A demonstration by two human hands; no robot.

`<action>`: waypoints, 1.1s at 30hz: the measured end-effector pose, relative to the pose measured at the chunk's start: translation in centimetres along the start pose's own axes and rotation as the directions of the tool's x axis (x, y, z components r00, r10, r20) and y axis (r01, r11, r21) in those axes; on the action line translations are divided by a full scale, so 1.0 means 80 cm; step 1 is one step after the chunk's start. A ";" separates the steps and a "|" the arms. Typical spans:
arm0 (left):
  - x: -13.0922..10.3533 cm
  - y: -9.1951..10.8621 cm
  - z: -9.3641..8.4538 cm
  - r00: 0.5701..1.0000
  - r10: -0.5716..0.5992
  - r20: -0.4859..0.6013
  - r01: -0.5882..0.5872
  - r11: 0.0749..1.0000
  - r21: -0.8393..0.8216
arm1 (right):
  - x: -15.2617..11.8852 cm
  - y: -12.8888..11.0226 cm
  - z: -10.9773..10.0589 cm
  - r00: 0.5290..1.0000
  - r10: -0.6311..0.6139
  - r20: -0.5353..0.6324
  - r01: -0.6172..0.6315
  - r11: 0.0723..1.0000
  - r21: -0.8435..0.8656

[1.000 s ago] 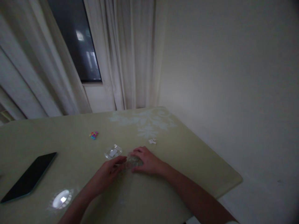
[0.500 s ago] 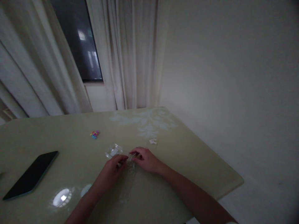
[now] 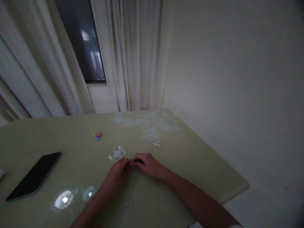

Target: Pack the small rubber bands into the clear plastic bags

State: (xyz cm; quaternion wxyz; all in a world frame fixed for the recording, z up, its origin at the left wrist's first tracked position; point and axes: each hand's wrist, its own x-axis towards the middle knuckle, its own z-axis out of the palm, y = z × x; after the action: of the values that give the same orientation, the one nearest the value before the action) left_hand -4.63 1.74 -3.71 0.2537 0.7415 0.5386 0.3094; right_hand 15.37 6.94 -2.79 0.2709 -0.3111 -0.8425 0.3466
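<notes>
My left hand (image 3: pixel 118 172) and my right hand (image 3: pixel 147 164) meet over the table, fingertips pinched together around a small clear item (image 3: pixel 132 162) that is mostly hidden. Just behind my left hand lies a clear plastic packet (image 3: pixel 117 153) with a pale label. Beyond my right hand rests a small white piece (image 3: pixel 156 143). A little pile of colourful bits (image 3: pixel 98 136) sits farther back on the left.
The pale green table (image 3: pixel 71 142) has a rounded right corner beside the wall. A dark flat tablet-like object (image 3: pixel 34 175) lies at the left. At the far left edge is part of a white object (image 3: pixel 2 173). Curtains (image 3: pixel 140 57) and a window stand behind.
My hands have drawn closer together, and the clear item between them is now more covered by the fingers. The view has shifted slightly, showing more of the white object at the left edge.
</notes>
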 end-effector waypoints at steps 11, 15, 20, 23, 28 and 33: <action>-0.017 -0.009 -0.046 0.968 -0.051 0.246 0.080 0.991 -0.110 | -0.017 0.009 -0.022 0.996 0.035 0.081 -0.017 0.978 -0.209; -0.006 -0.005 -0.020 0.987 -0.065 0.144 0.087 0.985 -0.148 | -0.004 0.008 0.007 0.998 -0.007 0.061 0.019 0.981 -0.195; 0.000 -0.002 -0.019 0.995 -0.098 0.032 0.103 0.962 -0.253 | 0.000 0.011 0.005 0.998 -0.017 -0.052 0.011 0.992 -0.126; -0.004 0.000 -0.033 0.992 -0.103 0.079 0.121 0.951 -0.285 | -0.005 0.011 -0.004 0.997 -0.056 -0.049 0.047 0.984 -0.171; -0.015 0.007 -0.046 0.974 -0.021 0.225 0.057 0.986 -0.156 | -0.008 0.005 -0.005 0.989 -0.107 0.104 0.131 0.954 -0.270; -0.015 0.015 -0.021 0.980 -0.058 0.192 0.073 0.995 -0.074 | -0.006 -0.002 -0.006 0.985 -0.055 0.166 0.093 0.968 -0.234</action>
State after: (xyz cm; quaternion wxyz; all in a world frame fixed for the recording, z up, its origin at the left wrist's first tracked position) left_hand -5.35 0.31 -1.97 0.3439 0.7386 0.5231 0.2502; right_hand 15.96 6.71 -2.50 0.1763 -0.2814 -0.9082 0.2549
